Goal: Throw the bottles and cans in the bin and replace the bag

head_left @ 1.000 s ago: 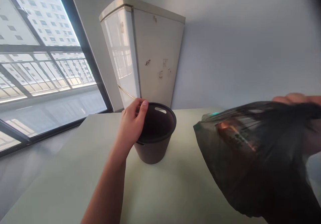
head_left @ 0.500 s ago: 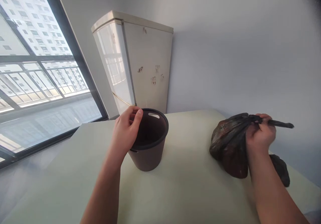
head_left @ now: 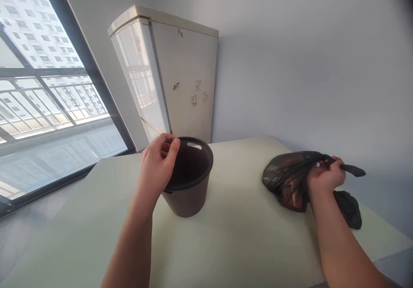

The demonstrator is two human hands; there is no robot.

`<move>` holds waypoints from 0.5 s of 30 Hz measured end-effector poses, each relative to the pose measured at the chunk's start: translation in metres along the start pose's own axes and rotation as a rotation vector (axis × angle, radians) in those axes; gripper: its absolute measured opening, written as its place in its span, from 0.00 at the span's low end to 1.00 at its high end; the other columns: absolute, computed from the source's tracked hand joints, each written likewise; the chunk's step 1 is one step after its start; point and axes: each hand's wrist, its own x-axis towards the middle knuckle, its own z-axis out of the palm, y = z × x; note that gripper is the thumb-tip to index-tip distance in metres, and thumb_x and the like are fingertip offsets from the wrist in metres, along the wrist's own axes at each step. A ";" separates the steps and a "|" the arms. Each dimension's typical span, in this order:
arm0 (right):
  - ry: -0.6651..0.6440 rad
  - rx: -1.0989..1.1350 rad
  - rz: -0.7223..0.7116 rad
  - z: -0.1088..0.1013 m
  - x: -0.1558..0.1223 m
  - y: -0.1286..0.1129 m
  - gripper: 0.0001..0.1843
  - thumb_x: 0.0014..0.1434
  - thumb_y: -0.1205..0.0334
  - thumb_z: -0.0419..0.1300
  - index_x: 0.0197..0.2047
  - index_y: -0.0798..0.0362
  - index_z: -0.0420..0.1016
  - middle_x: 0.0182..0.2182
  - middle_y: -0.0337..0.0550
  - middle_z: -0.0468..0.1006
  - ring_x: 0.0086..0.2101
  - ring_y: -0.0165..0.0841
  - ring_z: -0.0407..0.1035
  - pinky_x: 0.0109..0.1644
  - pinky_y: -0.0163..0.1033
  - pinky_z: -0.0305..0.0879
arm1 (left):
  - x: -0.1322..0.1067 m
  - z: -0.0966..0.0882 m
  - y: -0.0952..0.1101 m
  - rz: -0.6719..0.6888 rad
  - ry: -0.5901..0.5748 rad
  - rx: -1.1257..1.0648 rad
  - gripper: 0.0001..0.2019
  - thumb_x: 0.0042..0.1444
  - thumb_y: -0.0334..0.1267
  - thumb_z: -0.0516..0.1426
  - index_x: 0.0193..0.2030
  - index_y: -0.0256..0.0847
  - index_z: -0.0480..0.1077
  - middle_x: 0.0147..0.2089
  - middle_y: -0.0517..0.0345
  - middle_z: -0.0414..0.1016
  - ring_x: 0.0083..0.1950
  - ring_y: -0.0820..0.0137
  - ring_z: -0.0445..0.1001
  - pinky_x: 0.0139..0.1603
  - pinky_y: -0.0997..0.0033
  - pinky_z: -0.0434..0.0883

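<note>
A dark brown trash bin with a black rim and cut-out handle holes stands upright on the pale green table. My left hand is closed on the left side of its rim, fingers curled; the bin's inside is dark. On the right, my right hand grips the gathered neck of a filled black plastic bag. Its twisted end sticks out past my fist, and reddish contents show through the film. Partly hidden behind my right wrist lies a second black bundle.
Behind the table stands a white refrigerator with worn patches on its side. A grey wall runs along the back right. At the left is a dark-framed glass door with a balcony railing beyond it.
The black bag in my right hand has come down lower and appears to rest against the table. My left hand stays at the bin's rim. The whole view has shifted slightly.
</note>
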 end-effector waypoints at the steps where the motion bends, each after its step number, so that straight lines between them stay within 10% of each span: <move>1: -0.010 -0.015 0.019 -0.002 -0.002 0.000 0.14 0.65 0.69 0.54 0.27 0.49 0.60 0.24 0.32 0.58 0.22 0.27 0.56 0.30 0.37 0.56 | 0.000 0.000 0.000 -0.002 -0.002 0.000 0.14 0.68 0.53 0.57 0.43 0.46 0.77 0.42 0.60 0.82 0.43 0.66 0.79 0.43 0.68 0.72; 15: -0.069 -0.319 0.088 -0.044 -0.014 -0.007 0.08 0.53 0.74 0.62 0.30 0.52 0.70 0.24 0.36 0.70 0.20 0.27 0.61 0.22 0.33 0.58 | 0.000 0.001 -0.001 -0.015 -0.015 0.015 0.14 0.67 0.53 0.57 0.44 0.47 0.78 0.42 0.60 0.83 0.41 0.65 0.79 0.41 0.68 0.73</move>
